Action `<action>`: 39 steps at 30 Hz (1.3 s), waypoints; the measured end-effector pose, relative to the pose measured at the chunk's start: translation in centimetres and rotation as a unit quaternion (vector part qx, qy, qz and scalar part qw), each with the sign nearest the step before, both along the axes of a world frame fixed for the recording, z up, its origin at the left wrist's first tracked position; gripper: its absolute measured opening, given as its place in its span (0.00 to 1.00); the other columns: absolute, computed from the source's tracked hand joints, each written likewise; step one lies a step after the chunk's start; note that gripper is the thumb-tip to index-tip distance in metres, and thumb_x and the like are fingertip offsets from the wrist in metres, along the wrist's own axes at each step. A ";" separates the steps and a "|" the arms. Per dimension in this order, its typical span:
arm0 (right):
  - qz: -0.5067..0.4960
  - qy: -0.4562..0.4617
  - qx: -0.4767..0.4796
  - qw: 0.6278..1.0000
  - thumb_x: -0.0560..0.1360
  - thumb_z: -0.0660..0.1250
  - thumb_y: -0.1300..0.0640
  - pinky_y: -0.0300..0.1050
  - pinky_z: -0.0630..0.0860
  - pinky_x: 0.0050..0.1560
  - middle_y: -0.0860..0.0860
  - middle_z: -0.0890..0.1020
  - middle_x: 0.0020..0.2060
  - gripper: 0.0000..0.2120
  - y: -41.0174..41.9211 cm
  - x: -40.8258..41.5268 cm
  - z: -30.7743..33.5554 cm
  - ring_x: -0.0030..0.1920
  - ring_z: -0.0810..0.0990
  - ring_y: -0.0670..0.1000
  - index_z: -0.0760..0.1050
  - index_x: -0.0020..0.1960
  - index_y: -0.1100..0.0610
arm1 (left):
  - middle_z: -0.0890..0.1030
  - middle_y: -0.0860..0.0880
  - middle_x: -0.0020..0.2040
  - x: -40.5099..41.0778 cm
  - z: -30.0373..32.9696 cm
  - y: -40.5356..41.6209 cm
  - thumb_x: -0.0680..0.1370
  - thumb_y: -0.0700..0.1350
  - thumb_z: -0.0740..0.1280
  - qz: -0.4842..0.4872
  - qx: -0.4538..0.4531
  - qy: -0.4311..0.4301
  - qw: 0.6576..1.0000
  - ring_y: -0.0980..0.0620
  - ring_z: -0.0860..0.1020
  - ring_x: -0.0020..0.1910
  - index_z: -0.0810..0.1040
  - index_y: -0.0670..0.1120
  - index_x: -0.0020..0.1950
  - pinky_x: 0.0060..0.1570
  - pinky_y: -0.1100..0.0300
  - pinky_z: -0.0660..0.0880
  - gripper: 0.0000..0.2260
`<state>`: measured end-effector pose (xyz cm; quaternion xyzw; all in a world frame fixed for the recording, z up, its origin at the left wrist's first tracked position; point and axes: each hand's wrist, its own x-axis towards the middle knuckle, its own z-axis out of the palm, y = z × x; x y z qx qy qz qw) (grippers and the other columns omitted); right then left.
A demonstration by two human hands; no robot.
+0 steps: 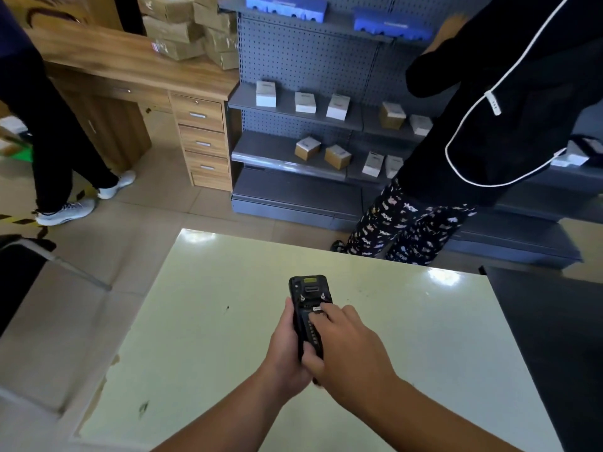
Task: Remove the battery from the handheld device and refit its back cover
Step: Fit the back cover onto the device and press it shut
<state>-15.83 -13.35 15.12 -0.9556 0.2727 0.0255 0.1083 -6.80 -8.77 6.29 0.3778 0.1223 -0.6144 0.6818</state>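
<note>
A black handheld device (308, 291) is held back side up above the pale table (208, 321). My left hand (284, 347) wraps around its left side and lower end. My right hand (346, 347) lies over the lower back, with fingertips pressing on the ribbed part of the back and the thumb at the bottom edge. The upper back shows a yellow label and two small screws. I cannot tell whether the part under my fingers is the cover or the battery.
A person in black top and patterned trousers (408, 223) stands at the table's far right edge. Another person's legs (65, 177) are at the left. Grey shelving (293, 125) with small boxes and a wooden desk (137, 70) stand behind. A dark surface (554, 337) adjoins the table's right.
</note>
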 end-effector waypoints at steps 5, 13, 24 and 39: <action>0.072 -0.005 0.041 0.997 0.81 0.58 0.41 0.45 0.76 0.59 0.44 0.69 0.70 0.24 -1.1 -1.5 -0.2 0.68 0.65 0.49 0.67 0.74 0.50 | 0.87 0.41 0.54 0.1 0.1 0.2 0.83 0.65 0.51 -0.011 0.003 -0.005 1.000 0.44 0.87 0.50 0.82 0.43 0.64 0.45 0.53 0.81 0.31; 0.121 0.000 0.047 0.992 0.81 0.61 0.42 0.49 0.75 0.63 0.50 0.74 0.70 0.23 -2.4 -2.3 -1.2 0.66 0.70 0.53 0.73 0.72 0.53 | 0.88 0.43 0.47 -0.1 -0.2 0.4 0.84 0.63 0.51 -0.020 0.004 -0.001 1.000 0.47 0.87 0.40 0.84 0.43 0.58 0.28 0.60 0.80 0.30; 0.052 -0.110 0.058 0.991 0.77 0.56 0.34 0.41 0.73 0.47 0.46 0.75 0.58 0.24 -3.2 -2.1 -2.8 0.54 0.74 0.49 0.80 0.65 0.41 | 0.84 0.43 0.53 0.5 1.3 0.8 0.82 0.66 0.53 0.008 0.000 0.006 1.000 0.46 0.84 0.47 0.85 0.42 0.59 0.43 0.55 0.83 0.32; 0.142 -0.094 0.014 0.985 0.73 0.59 0.28 0.49 0.71 0.53 0.44 0.76 0.54 0.29 -4.4 -1.8 -3.7 0.52 0.72 0.50 0.78 0.66 0.43 | 0.87 0.39 0.48 0.1 0.8 2.8 0.84 0.63 0.52 -0.015 0.000 -0.008 1.000 0.43 0.87 0.41 0.85 0.43 0.59 0.33 0.54 0.82 0.30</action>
